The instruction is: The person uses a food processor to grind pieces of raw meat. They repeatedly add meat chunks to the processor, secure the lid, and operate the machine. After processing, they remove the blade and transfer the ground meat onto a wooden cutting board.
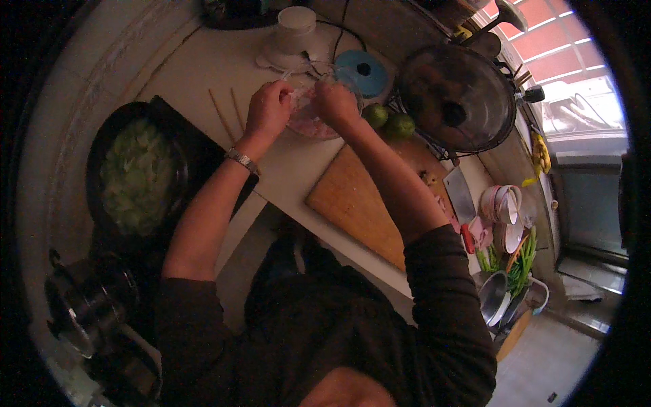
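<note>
My left hand [268,108], a metal-band watch [241,159] on its wrist, is curled at the left rim of a clear bowl [316,136]. Pale pink food [303,119], possibly minced meat, lies inside the bowl. My right hand [335,106] is bent over the bowl's right side with its fingers pointing down. The fingertips of both hands are partly hidden, so any small thing between them cannot be made out. Behind the bowl stands a white appliance base [295,38], with a round blue lid [363,74] to its right. Two green round fruits or vegetables [400,124] sit beside my right forearm.
A wooden cutting board [351,198] lies under my right forearm, with a cleaver [459,193] near its far edge. Chopsticks [222,116] rest left of the bowl. A dark pan [178,165] holds green pieces. A large glass lid [457,99], stacked bowls [501,203] and scallions [524,262] stand right.
</note>
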Available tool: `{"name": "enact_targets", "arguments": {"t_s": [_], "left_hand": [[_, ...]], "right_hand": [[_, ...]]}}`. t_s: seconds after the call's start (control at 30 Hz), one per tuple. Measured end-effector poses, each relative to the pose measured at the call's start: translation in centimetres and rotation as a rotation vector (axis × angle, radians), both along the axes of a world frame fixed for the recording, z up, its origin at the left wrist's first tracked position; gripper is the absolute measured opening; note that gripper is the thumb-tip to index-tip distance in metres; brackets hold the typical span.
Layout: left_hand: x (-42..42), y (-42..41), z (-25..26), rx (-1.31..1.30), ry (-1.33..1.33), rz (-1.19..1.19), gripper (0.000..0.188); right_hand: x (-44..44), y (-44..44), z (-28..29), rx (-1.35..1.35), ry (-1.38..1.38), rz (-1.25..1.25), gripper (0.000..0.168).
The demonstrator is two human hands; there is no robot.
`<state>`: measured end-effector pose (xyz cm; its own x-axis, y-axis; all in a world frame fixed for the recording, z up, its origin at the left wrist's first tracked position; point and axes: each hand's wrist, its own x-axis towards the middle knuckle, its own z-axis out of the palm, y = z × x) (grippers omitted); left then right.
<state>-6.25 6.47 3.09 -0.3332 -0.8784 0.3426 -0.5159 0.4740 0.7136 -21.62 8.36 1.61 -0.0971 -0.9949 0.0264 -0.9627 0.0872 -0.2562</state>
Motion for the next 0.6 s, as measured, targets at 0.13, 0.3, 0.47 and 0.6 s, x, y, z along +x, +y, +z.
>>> {"name": "enact_targets", "arguments": {"t_s": [0.13, 0.3, 0.47, 0.6], "left_hand": [[0.2, -0.2, -0.3, 0.032, 0.006, 0.019, 0.010], [0.4, -0.6, -0.8, 0.008, 0.021, 0.019, 0.012], [0.6, -1.2, -1.9, 0.093, 0.124, 0.032, 0.008], [0.4, -0.6, 0.4, 0.159, -0.029, 0.030, 0.008]], "right_hand": [[-0.2, 0.0, 1.1, -0.020, 0.016, 0.004, 0.020], [-1.7, 0.1, 3.1, -0.088, -0.095, -0.005, 0.019], [-3.2, 1.3, 5.3, -0.317, -0.227, 0.096, 0.019], [-4.9, 2.3, 6.0, -0.291, -0.380, -0.075, 0.020]]}}
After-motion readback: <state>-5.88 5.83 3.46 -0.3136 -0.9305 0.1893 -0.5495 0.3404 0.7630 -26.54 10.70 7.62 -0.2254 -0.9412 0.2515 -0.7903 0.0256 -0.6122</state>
